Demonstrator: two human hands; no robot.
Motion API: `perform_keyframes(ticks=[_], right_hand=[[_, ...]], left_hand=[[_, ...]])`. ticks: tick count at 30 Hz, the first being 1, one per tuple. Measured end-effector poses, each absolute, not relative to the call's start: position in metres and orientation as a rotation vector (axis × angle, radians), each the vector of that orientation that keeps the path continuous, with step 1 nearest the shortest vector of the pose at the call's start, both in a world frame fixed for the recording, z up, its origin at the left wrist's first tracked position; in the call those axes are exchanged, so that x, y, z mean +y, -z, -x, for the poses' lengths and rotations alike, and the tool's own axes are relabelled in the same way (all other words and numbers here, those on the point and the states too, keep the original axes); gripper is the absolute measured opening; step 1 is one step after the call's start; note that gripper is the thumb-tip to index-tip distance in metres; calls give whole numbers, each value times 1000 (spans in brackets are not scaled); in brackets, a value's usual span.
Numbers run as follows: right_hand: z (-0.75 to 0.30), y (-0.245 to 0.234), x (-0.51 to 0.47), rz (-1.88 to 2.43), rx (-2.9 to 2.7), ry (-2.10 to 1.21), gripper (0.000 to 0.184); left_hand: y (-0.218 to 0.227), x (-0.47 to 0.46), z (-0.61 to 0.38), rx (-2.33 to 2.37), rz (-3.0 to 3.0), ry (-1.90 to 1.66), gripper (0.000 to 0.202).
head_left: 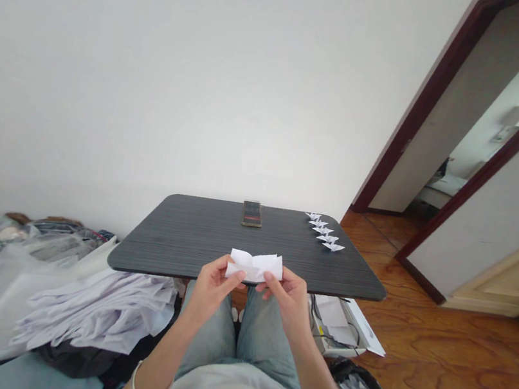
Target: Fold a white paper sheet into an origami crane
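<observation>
Head view: light, easily creased folded white paper [255, 267] is pinched at its side edges, where it is best held, by the left hand [212, 289] and right hand [285, 298].

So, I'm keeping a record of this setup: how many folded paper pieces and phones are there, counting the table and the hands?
Folded white paper figures in a row on the dark table: 5
White paper held by the left hand and right hand: 1
Phone: 1
Total: 7
</observation>
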State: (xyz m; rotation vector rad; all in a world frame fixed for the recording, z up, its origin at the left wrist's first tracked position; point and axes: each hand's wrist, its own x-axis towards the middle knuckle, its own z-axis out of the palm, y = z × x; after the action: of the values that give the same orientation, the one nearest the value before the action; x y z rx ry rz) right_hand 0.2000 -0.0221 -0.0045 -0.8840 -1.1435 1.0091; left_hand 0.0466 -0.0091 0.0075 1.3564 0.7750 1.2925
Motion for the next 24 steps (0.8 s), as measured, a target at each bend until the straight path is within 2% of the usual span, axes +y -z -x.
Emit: perform_keyframes(ticks=[4, 14, 24], right_hand=[[-198, 1, -25, 890, -1127, -1015, 22], [-196, -4, -26, 926, -1091, -1055, 25], [-196, -2, -25, 947, -1108, -1023, 26]], left_hand=[[-10, -12, -50, 861, -1323, -1318, 31], [-14, -14, -55, 890, -1254, -1386, 25], [-14, -12, -60, 979, -1175, -1305, 31]])
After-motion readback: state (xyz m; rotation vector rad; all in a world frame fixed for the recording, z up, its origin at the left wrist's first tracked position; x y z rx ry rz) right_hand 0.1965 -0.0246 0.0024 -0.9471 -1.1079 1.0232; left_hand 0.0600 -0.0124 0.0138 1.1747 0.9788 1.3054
